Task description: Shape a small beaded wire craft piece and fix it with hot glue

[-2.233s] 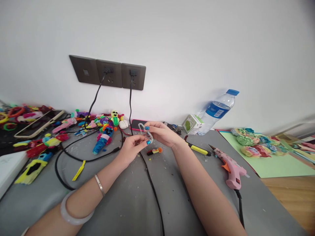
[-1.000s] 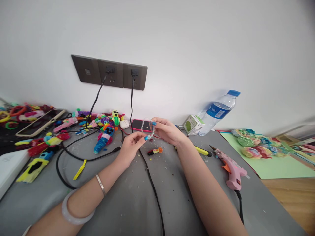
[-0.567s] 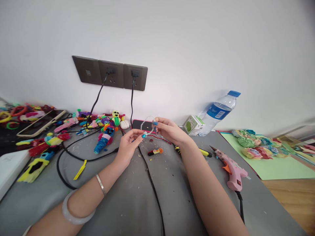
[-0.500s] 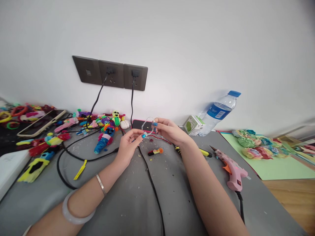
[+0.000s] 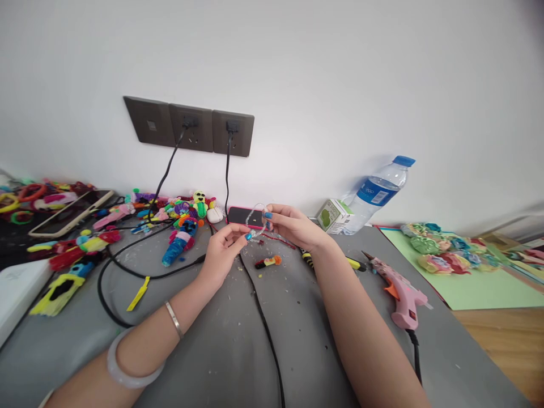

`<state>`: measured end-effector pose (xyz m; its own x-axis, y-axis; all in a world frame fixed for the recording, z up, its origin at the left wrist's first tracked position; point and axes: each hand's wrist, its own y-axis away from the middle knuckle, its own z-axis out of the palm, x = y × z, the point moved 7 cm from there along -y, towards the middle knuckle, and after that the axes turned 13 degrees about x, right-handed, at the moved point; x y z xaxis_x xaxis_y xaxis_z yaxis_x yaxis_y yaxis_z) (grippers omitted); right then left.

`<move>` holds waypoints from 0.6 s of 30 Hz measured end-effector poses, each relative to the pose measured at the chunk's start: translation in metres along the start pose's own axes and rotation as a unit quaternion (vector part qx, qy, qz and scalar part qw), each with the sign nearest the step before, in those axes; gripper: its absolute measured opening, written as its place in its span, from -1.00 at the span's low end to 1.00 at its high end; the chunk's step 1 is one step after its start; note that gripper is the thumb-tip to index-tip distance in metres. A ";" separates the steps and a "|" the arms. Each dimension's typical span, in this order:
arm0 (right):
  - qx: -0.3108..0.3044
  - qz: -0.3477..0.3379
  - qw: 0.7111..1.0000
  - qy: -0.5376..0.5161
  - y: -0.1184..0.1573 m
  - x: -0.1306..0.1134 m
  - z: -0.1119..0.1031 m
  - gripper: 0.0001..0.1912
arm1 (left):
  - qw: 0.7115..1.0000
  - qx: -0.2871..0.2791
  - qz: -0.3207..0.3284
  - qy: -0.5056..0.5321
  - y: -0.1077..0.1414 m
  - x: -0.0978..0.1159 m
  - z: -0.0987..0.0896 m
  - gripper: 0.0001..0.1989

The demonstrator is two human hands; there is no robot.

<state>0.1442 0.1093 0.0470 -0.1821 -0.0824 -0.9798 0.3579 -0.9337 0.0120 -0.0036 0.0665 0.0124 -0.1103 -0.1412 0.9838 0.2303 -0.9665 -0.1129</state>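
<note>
A thin silvery tinsel pipe cleaner [image 5: 249, 217], bent into a loop, is held up between both hands over the grey table. My left hand [image 5: 221, 252] pinches its lower left part between thumb and fingers. On the loop's right side, my right hand [image 5: 297, 226] pinches it with thumb and fingertips. Under the hands lies a red tinsel strand [image 5: 281, 241] on the table. A small black, red and orange fuzzy piece [image 5: 268, 262] rests just below them. Part of a yellow and black handled tool [image 5: 355, 264] is hidden behind my right forearm.
A pink glue gun [image 5: 406, 300] lies at the right, near a water bottle [image 5: 376, 195] and a small green-and-white box [image 5: 334, 215]. Colourful fuzzy figures [image 5: 181, 243] and black cables [image 5: 266, 326] spread across the left and middle. Paper flowers [image 5: 450, 249] rest on green paper.
The silvery loop has shifted very slightly between my fingers. Both hands keep nearly the same place and grip.
</note>
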 end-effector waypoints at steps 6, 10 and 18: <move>-0.013 -0.004 1.000 -0.003 0.001 -0.001 0.002 -0.81 | 1.000 -0.016 0.003 -0.008 0.002 0.002 0.002 -0.86; -0.021 -0.013 1.000 -0.004 0.003 -0.003 0.003 -0.81 | 1.000 -0.023 -0.004 -0.010 0.002 0.001 0.003 -0.84; -0.022 -0.010 1.000 -0.005 0.004 -0.005 0.005 -0.79 | 0.999 -0.030 -0.003 -0.015 0.001 -0.002 0.003 -0.84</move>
<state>0.1423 0.1042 0.0525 -0.1994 -0.0675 -0.9776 0.3930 -0.9194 -0.0167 0.0000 0.0665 0.0103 -0.0831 -0.1292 0.9881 0.1721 -0.9785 -0.1135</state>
